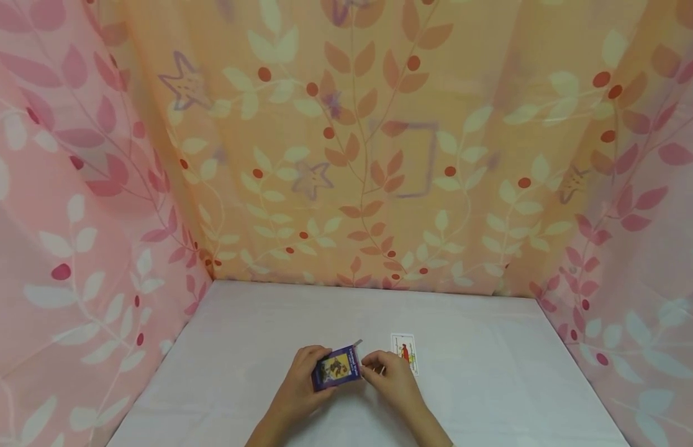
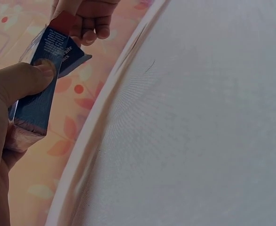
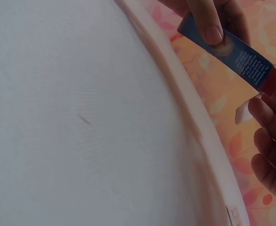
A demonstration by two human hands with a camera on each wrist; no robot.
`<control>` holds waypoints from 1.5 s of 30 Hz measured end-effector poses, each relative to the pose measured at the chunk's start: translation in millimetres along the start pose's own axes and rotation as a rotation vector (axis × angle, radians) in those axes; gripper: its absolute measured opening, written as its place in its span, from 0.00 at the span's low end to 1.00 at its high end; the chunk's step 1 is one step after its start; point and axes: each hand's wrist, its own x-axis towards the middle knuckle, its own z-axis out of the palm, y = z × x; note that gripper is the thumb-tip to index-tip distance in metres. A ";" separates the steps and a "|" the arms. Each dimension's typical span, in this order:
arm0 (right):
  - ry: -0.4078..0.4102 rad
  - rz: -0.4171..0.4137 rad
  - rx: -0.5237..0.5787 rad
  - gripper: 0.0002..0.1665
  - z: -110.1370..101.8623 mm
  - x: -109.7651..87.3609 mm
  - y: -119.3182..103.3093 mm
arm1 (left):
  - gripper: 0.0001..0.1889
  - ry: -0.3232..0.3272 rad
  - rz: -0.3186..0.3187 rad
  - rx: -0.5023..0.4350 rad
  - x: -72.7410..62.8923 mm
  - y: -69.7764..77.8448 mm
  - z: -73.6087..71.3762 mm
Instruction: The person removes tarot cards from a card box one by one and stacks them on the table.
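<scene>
A dark blue-purple tarot card box (image 1: 336, 367) with a picture on its front is held tilted over the white table. My left hand (image 1: 306, 380) grips it from the left, the thumb pressed on its narrow side in the left wrist view. At the box's right end, a top flap (image 1: 357, 343) stands open. There my right hand (image 1: 395, 380) pinches a red end flap (image 3: 271, 81) between thumb and finger, its other fingers curled. What is inside the box cannot be seen. Just beyond the right hand lies one tarot card (image 1: 403, 349) with a red-robed figure, partly hidden by that hand.
The white-covered table (image 1: 257, 323) reaches back to an orange leaf-patterned curtain (image 1: 357, 155). Pink patterned curtains (image 1: 100, 248) hang along its left and right sides. Both wrist views take in the white cloth.
</scene>
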 end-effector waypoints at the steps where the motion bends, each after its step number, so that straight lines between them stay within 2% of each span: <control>1: -0.002 0.000 0.001 0.05 0.0 -0.1 0.5 | 0.43 0.001 0.003 0.000 -0.1 -0.2 0.3; 22: 0.012 -0.023 0.028 0.06 -5.7 1.3 3.0 | 0.44 -0.003 -0.047 -0.018 0.7 2.2 -1.2; 34: -0.007 0.051 0.039 0.05 -12.7 1.5 -0.8 | 0.42 -0.014 -0.066 -0.013 1.4 3.1 -2.0; 45: 0.033 0.050 0.093 0.05 -17.5 2.6 0.9 | 0.42 -0.022 -0.077 0.018 0.3 2.1 -2.2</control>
